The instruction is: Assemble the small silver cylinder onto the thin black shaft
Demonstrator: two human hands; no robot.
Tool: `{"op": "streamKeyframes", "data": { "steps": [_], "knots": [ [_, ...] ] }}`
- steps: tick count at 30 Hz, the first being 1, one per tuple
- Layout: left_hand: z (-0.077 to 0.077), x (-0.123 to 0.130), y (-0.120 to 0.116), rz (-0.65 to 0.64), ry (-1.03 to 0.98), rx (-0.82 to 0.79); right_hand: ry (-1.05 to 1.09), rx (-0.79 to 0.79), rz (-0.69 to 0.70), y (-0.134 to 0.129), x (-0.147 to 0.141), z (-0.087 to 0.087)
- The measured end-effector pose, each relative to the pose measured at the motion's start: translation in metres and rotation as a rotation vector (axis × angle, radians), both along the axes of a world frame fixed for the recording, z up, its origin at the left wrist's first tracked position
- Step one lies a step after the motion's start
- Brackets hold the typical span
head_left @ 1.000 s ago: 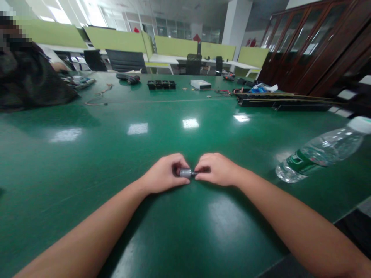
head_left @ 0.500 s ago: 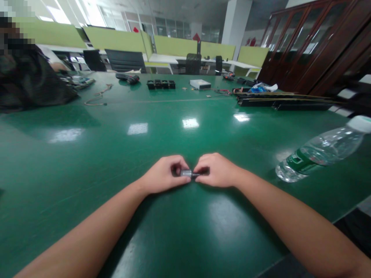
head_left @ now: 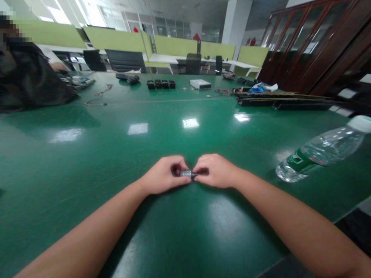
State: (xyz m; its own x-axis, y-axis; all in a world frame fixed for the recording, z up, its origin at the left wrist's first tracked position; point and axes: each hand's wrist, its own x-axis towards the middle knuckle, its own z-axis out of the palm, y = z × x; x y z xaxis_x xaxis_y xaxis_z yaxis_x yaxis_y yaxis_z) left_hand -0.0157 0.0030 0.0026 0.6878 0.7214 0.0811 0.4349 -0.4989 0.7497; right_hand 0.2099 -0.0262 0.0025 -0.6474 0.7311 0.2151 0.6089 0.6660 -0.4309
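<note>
Over the green tabletop (head_left: 185, 224), a small silver metal cylinder (head_left: 186, 173) lies sideways between the thumb and fingers of my left hand (head_left: 164, 175). From its right end sticks a thin dark shaft (head_left: 193, 175). My right hand (head_left: 216, 170) pinches that shaft between thumb and forefinger, its far part partly covered by the fingers. Both hands are close together, their fingertips almost meeting around the piece. What exactly the piece is, is too small to make out.
A clear water bottle (head_left: 319, 150) with a green label leans at the right. Along the far edge are black square parts (head_left: 161, 84), a flat silver box (head_left: 199, 84), black rails (head_left: 284, 102) and a cable (head_left: 97, 96). A person in dark clothing (head_left: 31, 77) is at far left.
My right thumb and fingertips have shifted very slightly left along the shaft, toward the cylinder. My left hand holds the cylinder in about the same place.
</note>
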Motion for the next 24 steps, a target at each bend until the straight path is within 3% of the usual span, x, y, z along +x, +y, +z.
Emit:
{"op": "streamKeyframes", "data": {
  "steps": [24],
  "knots": [
    [0.0025, 0.0012, -0.0006, 0.014, 0.008, -0.018, -0.038, -0.005, -0.009, -0.0002, 0.0042, 0.0033]
  ]
}}
